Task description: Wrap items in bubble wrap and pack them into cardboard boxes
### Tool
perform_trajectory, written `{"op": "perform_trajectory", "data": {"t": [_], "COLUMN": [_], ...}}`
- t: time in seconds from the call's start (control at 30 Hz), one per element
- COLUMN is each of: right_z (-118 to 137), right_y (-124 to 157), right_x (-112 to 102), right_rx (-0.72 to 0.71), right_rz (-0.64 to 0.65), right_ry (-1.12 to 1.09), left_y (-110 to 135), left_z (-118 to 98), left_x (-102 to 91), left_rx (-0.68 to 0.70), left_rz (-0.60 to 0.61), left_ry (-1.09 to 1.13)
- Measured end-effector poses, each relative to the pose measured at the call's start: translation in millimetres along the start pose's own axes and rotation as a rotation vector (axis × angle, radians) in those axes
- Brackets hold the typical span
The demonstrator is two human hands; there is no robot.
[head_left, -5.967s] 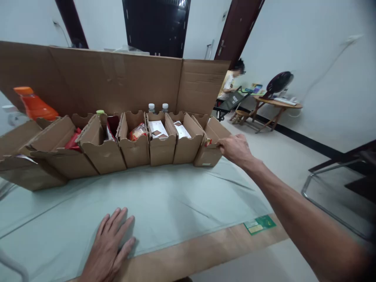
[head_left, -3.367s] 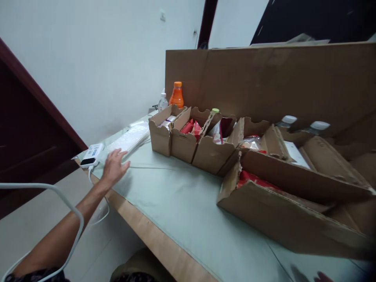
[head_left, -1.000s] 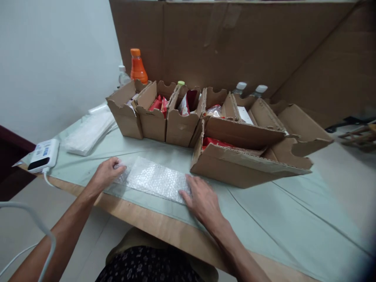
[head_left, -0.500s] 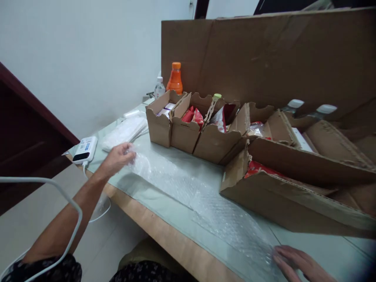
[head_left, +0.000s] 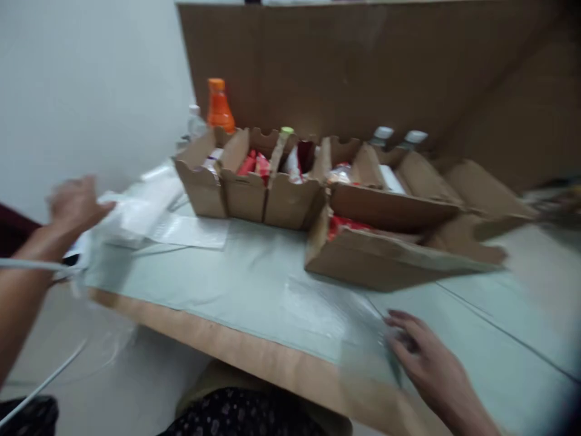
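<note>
My right hand [head_left: 422, 351] is closed on the right end of a strip of clear bubble wrap [head_left: 327, 306], which lies near the table's front edge. Part of the wrap hangs over that edge, and its outline is blurred. At the far left my left hand [head_left: 77, 206] is raised, smeared by motion, its thumb apart from the fingers with nothing visible between them. Just right of it lies a pile of white plastic packaging [head_left: 131, 215]. One flat white piece [head_left: 195, 232] from it stretches toward the boxes.
Cardboard bins [head_left: 245, 197] holding packets stand in a row behind the wrap. A longer bin [head_left: 363, 260] with a red packet juts forward. An orange bottle [head_left: 219, 109] stands at the back before a tall cardboard panel [head_left: 340, 66]. A white cable [head_left: 36, 264] crosses my left arm.
My left hand has left the bubble wrap's left end and moved left past the white pile. The wrap has bunched toward my right hand. The view has turned right.
</note>
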State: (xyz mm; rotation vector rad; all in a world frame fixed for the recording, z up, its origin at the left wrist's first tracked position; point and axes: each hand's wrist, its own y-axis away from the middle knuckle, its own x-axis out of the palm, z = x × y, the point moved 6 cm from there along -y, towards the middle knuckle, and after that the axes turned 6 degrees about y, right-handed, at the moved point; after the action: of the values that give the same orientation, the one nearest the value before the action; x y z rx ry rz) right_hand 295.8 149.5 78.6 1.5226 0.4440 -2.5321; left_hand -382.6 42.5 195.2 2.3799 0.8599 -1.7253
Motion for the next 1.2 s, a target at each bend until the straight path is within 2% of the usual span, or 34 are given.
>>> {"op": "perform_trajectory", "data": {"t": [0.03,0.07,0.13,0.23,0.3,0.37,0.4,0.43,0.5,0.57,0.63,0.7,0.77,0.83,0.87,0.97,1.07,1.13,1.2], "right_z": [5,8,9,4,6,11,13,12,2,-14,-27,-31,-26,-20,-18,-18,-14,-13,-15], "right_y": [2,5,7,9,9,9,10,12,14,9,-8,-34,-59,-69,-66,-34,-5,-5,-19], "right_x": [-4,-7,-11,-5,2,5,4,0,-15,-39,-59,-63,-55,-42,-36,-24,-20,-22,-26], "right_rx": [0.024,0.048,0.114,0.239,0.248,0.177,0.127,0.088,0.066,0.095,0.124,0.107,0.069,0.045,0.043,0.004,-0.137,-0.133,-0.033], "right_rz": [0.022,0.044,0.063,0.092,0.083,0.048,0.037,0.023,-0.032,-0.139,-0.219,-0.206,-0.161,-0.149,-0.169,-0.267,-0.281,-0.268,-0.285], "right_ry": [-0.007,-0.018,-0.047,-0.078,-0.096,-0.124,-0.139,-0.149,-0.151,-0.132,-0.122,-0.155,-0.201,-0.221,-0.215,-0.159,-0.138,-0.147,-0.156], "left_y": [9,20,50,117,155,178,184,186,178,158,134,115,106,111,118,149,173,172,158], "left_z": [-10,-26,-76,-179,-240,-281,-293,-299,-298,-291,-292,-307,-331,-349,-351,-333,-314,-313,-321], "left_x": [-1.8,6.8,45.6,111.9,150.0,178.2,188.1,193.7,193.4,186.7,185.9,194.3,207.0,218.2,221.5,223.4,217.6,215.5,217.9], "left_rx": [-0.004,0.032,0.206,0.542,0.665,0.718,0.740,0.746,0.710,0.608,0.470,0.355,0.309,0.309,0.304,0.283,0.325,0.316,0.278], "left_rz": [-0.196,-0.269,-0.155,0.065,0.152,0.234,0.294,0.338,0.366,0.356,0.369,0.388,0.397,0.408,0.397,0.363,0.408,0.412,0.389], "left_ry": [-0.062,-0.091,-0.041,0.135,0.208,0.247,0.251,0.255,0.288,0.377,0.500,0.643,0.805,0.943,0.973,0.861,0.802,0.782,0.758]}}
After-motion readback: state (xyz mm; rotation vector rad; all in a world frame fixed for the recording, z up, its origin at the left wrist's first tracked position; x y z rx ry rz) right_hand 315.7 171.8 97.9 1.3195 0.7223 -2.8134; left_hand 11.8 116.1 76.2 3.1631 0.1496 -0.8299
